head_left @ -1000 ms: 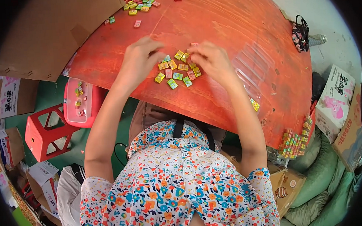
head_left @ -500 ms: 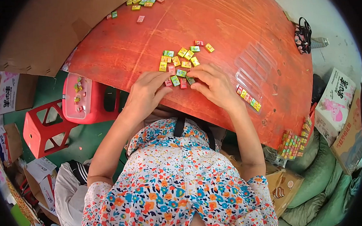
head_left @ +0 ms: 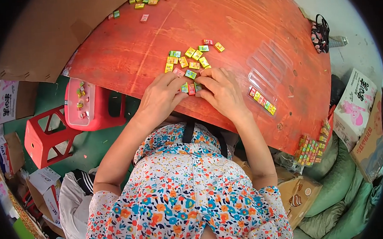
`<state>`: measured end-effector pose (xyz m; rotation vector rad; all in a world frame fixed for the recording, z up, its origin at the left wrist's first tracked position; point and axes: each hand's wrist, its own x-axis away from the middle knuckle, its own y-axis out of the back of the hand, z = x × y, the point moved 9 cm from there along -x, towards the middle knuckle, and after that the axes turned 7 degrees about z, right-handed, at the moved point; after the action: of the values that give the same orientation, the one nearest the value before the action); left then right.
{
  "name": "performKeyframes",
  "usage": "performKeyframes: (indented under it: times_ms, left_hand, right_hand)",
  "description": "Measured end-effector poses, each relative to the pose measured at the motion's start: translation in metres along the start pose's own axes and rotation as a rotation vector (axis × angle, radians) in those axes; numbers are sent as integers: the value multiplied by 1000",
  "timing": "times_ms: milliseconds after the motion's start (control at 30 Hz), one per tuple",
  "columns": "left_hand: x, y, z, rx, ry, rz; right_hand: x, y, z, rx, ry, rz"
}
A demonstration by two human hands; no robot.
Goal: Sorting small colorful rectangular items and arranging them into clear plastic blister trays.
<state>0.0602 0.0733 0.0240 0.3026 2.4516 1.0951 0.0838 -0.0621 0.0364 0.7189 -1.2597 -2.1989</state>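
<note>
Near the table's front edge, my left hand (head_left: 161, 94) and my right hand (head_left: 221, 91) face each other with fingers curled. Between their fingertips stands a short row of small coloured boxes, with a red box (head_left: 191, 89) in the middle and a green box (head_left: 184, 88) beside my left fingers. At the right end, a darker green box (head_left: 198, 88) is partly covered by my right fingers. Just beyond lies a blue-green box (head_left: 190, 74), and a pink box (head_left: 178, 72) is close to my left fingertips. Several yellow boxes (head_left: 183, 62) are scattered farther out.
A clear plastic tray (head_left: 270, 67) on the red table (head_left: 229, 22) holds a row of boxes (head_left: 262, 101) at its near end. More boxes (head_left: 308, 150) are stacked at the right corner. Red stools (head_left: 49, 137) and a pink tub (head_left: 72, 112) stand left; a large cardboard sheet (head_left: 61, 35) borders the far left.
Both hands have drawn closer together, and the near boxes now sit side by side between the fingers. The left hand now covers the pink box at the row's left end.
</note>
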Motion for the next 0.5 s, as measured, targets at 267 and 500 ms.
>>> performKeyframes:
  times_ms: [267, 500]
  left_hand:
    - [-2, 2, -4, 68, 53, 45]
    - [0, -4, -7, -18, 56, 21]
  right_hand:
    - [1, -5, -4, -73, -10, 29]
    - [6, -1, -4, -147, -30, 41]
